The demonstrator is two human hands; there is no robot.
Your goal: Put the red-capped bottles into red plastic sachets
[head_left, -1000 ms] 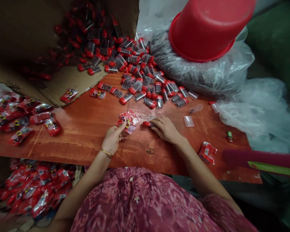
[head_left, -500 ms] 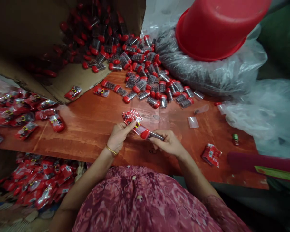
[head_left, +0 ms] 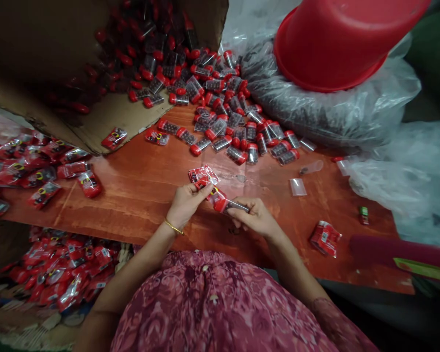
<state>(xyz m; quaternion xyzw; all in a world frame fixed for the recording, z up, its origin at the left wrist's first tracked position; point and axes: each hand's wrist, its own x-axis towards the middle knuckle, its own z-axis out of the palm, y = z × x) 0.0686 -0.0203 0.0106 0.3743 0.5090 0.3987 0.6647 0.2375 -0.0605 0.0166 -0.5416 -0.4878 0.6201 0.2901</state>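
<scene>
My left hand (head_left: 185, 204) pinches a small stack of red printed plastic sleeves (head_left: 204, 174) between thumb and fingers. In my right hand (head_left: 255, 216) is a clear tube with a red cap and dark contents (head_left: 237, 206), tilted with its red end toward my left hand. That red end meets the open end of a sleeve; how far inside it sits I cannot tell. Beyond my hands lie several similar red-capped tubes (head_left: 236, 155), loose on the reddish tabletop (head_left: 132, 190). One wrapped red packet (head_left: 156, 137) rests near them.
A cardboard box (head_left: 124, 120) on its side spills tubes at the back left. Wrapped packets (head_left: 40, 173) pile at the left, with more below the table edge (head_left: 68, 266). A red bucket (head_left: 337, 44) stands on a plastic bag (head_left: 315, 115). More sleeves (head_left: 325, 238) lie at the right.
The tube's red end has moved closer to the sleeve stack, and the clear gap between them has shrunk. The whole view has shifted slightly.
</scene>
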